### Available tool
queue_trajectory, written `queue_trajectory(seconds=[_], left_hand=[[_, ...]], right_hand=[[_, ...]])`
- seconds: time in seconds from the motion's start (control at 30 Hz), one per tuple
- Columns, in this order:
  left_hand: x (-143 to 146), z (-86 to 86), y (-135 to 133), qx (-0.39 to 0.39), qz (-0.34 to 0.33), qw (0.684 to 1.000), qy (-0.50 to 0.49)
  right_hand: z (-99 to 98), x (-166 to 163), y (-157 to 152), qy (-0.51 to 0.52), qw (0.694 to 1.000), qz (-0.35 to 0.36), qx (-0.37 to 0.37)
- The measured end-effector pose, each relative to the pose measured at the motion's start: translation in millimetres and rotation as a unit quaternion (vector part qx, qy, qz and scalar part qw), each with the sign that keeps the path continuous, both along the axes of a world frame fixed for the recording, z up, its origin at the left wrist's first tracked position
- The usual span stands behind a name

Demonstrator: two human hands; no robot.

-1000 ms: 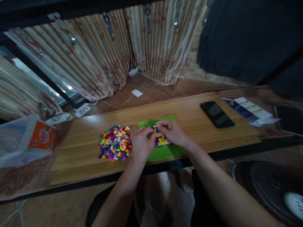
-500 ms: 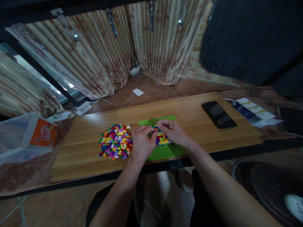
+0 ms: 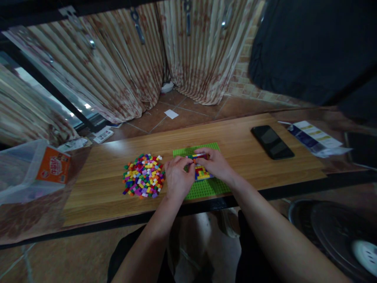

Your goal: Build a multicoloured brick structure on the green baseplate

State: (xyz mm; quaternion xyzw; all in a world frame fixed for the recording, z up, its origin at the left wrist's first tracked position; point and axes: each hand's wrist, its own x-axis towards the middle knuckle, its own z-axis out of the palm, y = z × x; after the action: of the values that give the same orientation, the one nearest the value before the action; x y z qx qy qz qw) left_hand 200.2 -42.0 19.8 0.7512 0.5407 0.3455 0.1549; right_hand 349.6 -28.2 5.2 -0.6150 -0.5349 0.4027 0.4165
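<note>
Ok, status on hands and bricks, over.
On the build: left hand, right hand, grip unclear. Build on green plate. Loose pile to its left, nothing blocking.

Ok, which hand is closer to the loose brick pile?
Left. The left hand sits right of the loose brick pile, at the green baseplate edge; the right hand is farther right, on the built bricks.
</note>
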Motion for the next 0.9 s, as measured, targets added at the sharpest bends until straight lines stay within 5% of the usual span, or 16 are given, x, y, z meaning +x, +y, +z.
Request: queue_trajectory(seconds=[0.5,0.9], left_hand=[[3.3,3.1,-2.4,-0.007,0.003,1.0,0.01],[3.2,3.1,-3.0,-0.007,0.003,1.0,0.019]], right_hand=[[0.2,-2.6,3.5,0.076,0.997,-0.01,-0.017],[0.8,-2.3,2.7,0.042,0.999,-0.008,-0.021]])
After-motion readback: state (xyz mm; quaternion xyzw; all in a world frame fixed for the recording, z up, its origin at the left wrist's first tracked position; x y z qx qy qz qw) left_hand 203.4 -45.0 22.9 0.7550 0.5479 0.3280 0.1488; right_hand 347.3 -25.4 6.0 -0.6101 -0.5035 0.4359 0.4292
